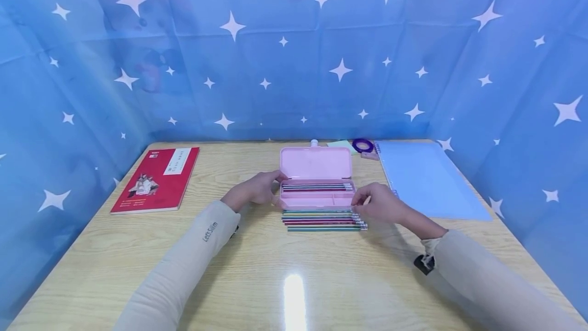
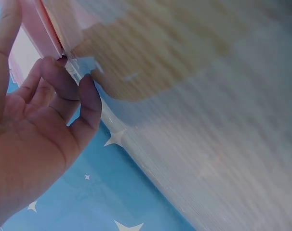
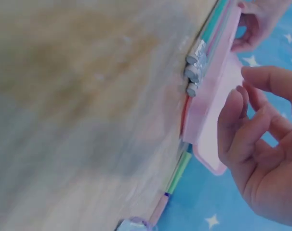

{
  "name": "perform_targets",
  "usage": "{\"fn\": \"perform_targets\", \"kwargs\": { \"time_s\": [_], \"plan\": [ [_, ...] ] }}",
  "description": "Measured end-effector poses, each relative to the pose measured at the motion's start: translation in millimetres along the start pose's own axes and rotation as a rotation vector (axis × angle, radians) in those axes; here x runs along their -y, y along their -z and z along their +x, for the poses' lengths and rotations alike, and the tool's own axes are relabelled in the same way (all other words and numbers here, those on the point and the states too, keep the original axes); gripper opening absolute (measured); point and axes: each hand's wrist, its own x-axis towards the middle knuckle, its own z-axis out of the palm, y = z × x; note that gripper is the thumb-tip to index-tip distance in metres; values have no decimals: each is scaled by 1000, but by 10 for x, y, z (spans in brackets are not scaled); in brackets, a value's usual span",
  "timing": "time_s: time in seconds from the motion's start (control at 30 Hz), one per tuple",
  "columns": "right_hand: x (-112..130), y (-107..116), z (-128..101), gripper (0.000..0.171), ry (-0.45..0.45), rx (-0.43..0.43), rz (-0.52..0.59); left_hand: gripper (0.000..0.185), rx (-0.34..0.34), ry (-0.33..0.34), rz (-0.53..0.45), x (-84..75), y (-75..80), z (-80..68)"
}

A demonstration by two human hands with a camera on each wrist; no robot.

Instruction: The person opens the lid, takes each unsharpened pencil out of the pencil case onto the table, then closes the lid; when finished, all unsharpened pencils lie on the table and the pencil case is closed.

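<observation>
hands (image 1: 378, 203) at open pink case (image 1: 315, 163), pencils (image 1: 321, 220) in front

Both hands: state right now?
Left hand: closed, holding the pink pencil case by its left end.
Right hand: at the case's right end; can't tell whether it grips anything.

Wood-grain tabletop (image 1: 239, 290) boxed in by starry blue cloth (image 1: 294, 80).
The cloth rises along the far edge and down both the left and right sides, printed with four-pointed white stars (image 1: 341, 70) in large and small sizes; fold creases run across and down it, and its blue deepens near the tabletop's far edge. The pale yellowish-brown surface has a glossy finish, catching a bright elongated white reflection (image 1: 294, 303) at the near side, with soft shadows falling elsewhere on the wood.
</observation>
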Motion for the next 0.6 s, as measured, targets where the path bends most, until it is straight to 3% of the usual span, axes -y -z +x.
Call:
{"fn": "perform_targets", "kwargs": {
  "time_s": [0.3,0.6],
  "plan": [
    [-106,-7,415,7,-28,-87,-47,79,-12,0,2,24,-14,12],
    [-224,-6,663,8,-157,-11,-120,79,-11,-9,14,34,-10,12]
  ]
}}
